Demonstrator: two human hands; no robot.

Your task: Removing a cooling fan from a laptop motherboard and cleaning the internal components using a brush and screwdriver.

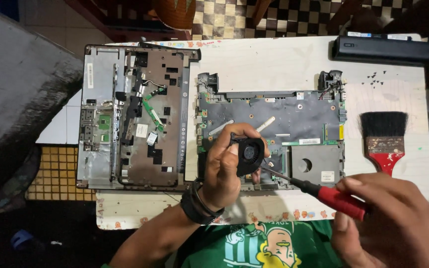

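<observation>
Fan [249, 153] pinched in left hand [224, 168], above motherboard [274, 124].

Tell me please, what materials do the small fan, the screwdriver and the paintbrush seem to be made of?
Small fan in the left hand: likely matte black plastic, moulded round housing.
Screwdriver in the right hand: dark metal shaft, glossy red handle, probably plastic.
Paintbrush: black bristles, dull, stained metal band, red handle; wood or plastic, unclear.

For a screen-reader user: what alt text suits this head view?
The left hand holds a small black fan over an opened laptop base, while the right hand points a red-handled screwdriver at it. A paintbrush lies to the right.
</observation>
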